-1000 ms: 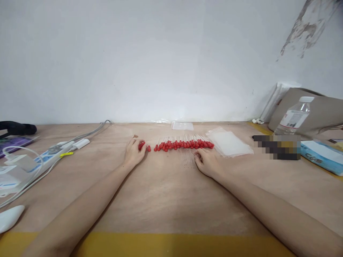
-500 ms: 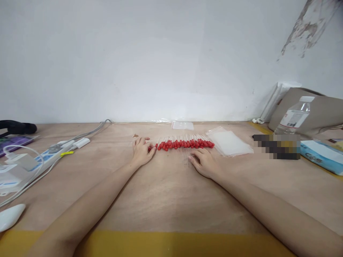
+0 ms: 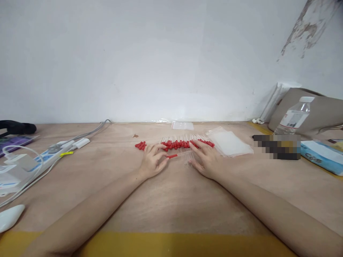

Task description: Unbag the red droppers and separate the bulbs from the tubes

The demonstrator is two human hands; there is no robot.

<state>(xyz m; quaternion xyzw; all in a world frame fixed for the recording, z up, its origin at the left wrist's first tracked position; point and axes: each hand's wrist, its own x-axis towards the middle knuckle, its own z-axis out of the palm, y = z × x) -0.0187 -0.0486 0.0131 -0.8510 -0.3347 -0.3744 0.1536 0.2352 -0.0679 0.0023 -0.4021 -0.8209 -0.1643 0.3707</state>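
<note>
Red-tipped sticks (image 3: 177,144): in a crowded row across the middle of the surface (image 3: 171,203), between and partly under the two hands; the red ends bunch side by side, thin pale stems pointing toward the wall (image 3: 160,60), some clear stems toward the person.
Single stick (image 3: 172,156): in front of the row, its red end at the left hand, its pale stem toward the right.
Left cluster (image 3: 140,145): a few red ends close together, just beyond the left hand's outer side.
Left hand (image 3: 153,162): palm down at the row's left end; thumb and forefinger meet the single stick's red end, though I cannot tell whether they pinch it.
Right hand (image 3: 207,159): over the row's right part, fingers parted and reaching onto the red ends, thumb well away from the forefinger, beside the clear stems.
Clear bags (image 3: 230,142): a flat, fanned stack just beyond the right hand.
White packet (image 3: 182,125): flat near the wall, behind the row.
Right side: a bottle (image 3: 293,117) in front of a grey bag (image 3: 316,107), a blue packet (image 3: 321,155) nearer.
Left side: a power strip (image 3: 48,156) with cables, a white mouse (image 3: 11,217) nearer the person.
</note>
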